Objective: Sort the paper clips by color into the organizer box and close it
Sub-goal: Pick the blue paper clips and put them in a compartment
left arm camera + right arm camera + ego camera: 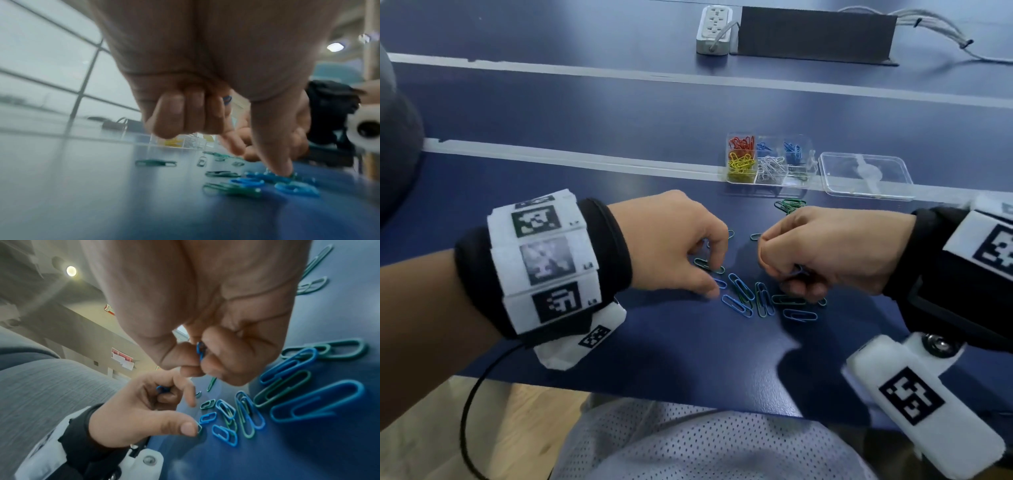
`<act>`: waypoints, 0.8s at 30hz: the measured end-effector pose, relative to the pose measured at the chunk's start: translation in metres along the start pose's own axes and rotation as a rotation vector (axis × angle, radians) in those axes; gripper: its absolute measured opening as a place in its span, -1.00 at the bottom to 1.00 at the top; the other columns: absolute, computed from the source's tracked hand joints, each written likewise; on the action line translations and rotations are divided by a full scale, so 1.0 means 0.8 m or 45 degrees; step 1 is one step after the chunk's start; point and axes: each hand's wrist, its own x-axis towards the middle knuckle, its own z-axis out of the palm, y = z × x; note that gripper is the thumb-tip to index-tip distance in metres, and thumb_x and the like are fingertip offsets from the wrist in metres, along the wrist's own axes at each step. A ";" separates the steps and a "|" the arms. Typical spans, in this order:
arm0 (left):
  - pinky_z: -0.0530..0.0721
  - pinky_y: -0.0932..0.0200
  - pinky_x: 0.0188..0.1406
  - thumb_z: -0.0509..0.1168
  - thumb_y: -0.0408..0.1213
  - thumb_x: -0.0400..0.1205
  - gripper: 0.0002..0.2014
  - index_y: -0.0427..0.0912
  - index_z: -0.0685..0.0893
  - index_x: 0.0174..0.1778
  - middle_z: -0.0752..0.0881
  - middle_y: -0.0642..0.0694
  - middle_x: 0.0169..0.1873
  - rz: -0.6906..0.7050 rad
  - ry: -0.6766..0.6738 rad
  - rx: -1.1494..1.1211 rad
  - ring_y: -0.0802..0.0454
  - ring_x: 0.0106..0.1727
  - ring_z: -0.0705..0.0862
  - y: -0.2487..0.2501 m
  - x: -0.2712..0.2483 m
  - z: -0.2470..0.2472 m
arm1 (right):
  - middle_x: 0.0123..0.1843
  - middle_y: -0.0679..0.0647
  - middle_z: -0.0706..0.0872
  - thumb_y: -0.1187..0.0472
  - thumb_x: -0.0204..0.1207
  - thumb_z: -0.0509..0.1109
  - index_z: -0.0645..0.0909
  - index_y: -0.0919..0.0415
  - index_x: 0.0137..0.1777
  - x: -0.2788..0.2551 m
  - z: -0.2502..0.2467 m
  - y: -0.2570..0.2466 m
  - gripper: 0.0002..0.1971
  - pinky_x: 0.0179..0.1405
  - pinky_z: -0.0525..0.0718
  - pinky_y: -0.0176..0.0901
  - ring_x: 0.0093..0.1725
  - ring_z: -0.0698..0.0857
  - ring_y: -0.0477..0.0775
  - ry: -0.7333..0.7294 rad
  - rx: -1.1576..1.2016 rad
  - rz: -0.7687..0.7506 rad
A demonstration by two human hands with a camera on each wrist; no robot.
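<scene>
Pinching blue clips (200, 352), both hands — left hand (674, 245), right hand (825, 250) — curl over scattered clips (750, 298) on the tabletop (619, 335). Beyond sit the organizer box (763, 161) — lid (866, 174) open — and a power strip (714, 29).

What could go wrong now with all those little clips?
1. Blue and green clips lie tangled on the table, so a green one might get lifted along with a blue one.
2. The left hand and right hand each already hold blue clips, so one might slip out.
3. The organizer box is open, and a bump could spill it.
</scene>
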 end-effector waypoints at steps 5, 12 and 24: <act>0.65 0.09 0.02 0.30 0.04 0.54 -0.77 0.17 0.70 0.08 0.46 0.14 -0.39 0.072 -0.086 0.273 0.11 -0.20 0.38 0.009 0.007 -0.003 | -0.51 0.12 0.28 0.45 0.26 0.15 0.28 0.22 -0.55 -0.004 -0.003 0.006 -0.77 -0.68 0.25 -0.40 -0.63 0.36 0.01 -0.080 -0.021 0.005; 0.61 0.19 -0.09 0.18 -0.08 0.51 -0.83 0.05 0.69 -0.18 0.50 0.10 -0.40 0.156 0.009 0.258 0.09 -0.31 0.42 0.007 0.007 -0.002 | -0.50 0.14 0.30 0.42 0.09 0.13 0.30 0.25 -0.40 -0.014 -0.018 0.016 -0.90 -0.77 0.33 -0.41 -0.65 0.44 0.03 -0.045 0.306 0.005; 0.35 0.52 -0.62 0.19 -0.25 0.54 -0.89 0.02 0.55 -0.28 0.54 0.20 -0.69 -0.059 -0.135 -0.459 0.25 -0.63 0.46 0.026 0.017 -0.002 | -0.68 0.02 0.35 0.33 0.08 0.23 0.26 0.10 -0.72 -0.020 -0.022 0.033 -0.73 -0.70 0.29 -0.31 -0.58 0.33 0.04 0.179 0.168 -0.094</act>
